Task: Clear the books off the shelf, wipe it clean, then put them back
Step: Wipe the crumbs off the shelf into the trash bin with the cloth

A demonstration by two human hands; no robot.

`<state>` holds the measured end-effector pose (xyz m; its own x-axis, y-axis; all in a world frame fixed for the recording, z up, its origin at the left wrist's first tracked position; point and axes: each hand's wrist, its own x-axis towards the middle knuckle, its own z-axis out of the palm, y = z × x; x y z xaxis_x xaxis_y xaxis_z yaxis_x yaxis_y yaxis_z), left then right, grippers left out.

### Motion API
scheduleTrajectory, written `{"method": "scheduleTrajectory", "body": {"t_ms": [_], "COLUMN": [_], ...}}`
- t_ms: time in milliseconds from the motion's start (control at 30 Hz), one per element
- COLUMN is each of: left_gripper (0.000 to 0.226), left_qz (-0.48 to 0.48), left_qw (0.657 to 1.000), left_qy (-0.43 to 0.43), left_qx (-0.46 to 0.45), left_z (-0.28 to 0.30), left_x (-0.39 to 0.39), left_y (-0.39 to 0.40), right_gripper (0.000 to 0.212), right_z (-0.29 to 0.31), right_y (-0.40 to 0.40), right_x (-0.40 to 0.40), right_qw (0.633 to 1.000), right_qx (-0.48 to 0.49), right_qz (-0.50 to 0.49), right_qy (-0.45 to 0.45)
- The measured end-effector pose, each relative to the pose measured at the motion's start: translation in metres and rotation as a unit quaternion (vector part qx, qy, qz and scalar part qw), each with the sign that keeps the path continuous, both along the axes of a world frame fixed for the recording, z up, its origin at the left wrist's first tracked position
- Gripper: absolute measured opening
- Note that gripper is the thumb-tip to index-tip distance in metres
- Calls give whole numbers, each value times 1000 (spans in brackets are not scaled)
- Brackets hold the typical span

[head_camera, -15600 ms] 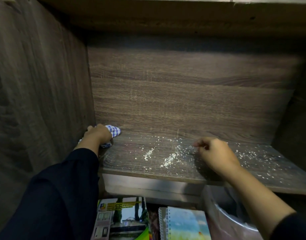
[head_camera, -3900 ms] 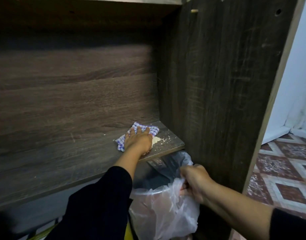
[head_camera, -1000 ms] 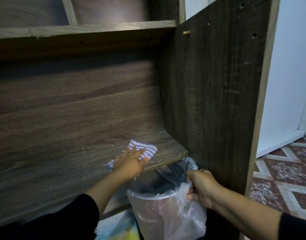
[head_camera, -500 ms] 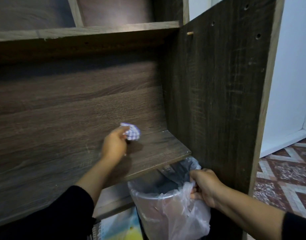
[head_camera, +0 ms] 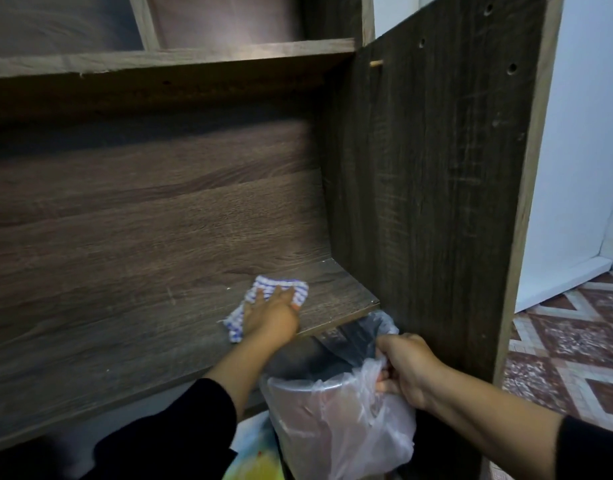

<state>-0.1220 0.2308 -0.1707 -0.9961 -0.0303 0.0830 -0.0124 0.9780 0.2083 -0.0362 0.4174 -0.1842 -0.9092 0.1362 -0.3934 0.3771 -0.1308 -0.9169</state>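
Observation:
A blue-and-white checked cloth lies spread on the dark wooden shelf near its right end. My left hand presses flat on the cloth. Just below the shelf's front edge stands a bin lined with a clear plastic bag. My right hand grips the bag's rim at the bin's right side. No books are on the shelf. A colourful book cover shows below, left of the bin, partly hidden by my sleeve.
The shelf unit's right side panel rises close beside the bin. An upper shelf board runs overhead. To the right are a white wall and a patterned tiled floor.
Half a second ago my left hand held the cloth bunched up above the shelf; now it is pressed flat on the shelf, nearer the front edge. My right hand still holds the bag.

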Motion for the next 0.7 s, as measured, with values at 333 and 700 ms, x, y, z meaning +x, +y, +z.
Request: {"method": "scheduleTrajectory", "body": {"t_ms": [333, 700], "left_gripper": [36, 40], "left_qz": [-89, -237], "left_qw": [885, 964], "left_qy": [147, -6], "left_qx": [433, 116], "left_z": [22, -4], "left_x": [5, -25], "left_y": [50, 64], "right_gripper": [20, 13], "right_z": [-5, -14], "right_y": [0, 1], "right_x": [-5, -11], "right_qw": [1000, 1000], "right_qx": [1, 10], "right_qz": [0, 2], "right_qy": [6, 4]}}
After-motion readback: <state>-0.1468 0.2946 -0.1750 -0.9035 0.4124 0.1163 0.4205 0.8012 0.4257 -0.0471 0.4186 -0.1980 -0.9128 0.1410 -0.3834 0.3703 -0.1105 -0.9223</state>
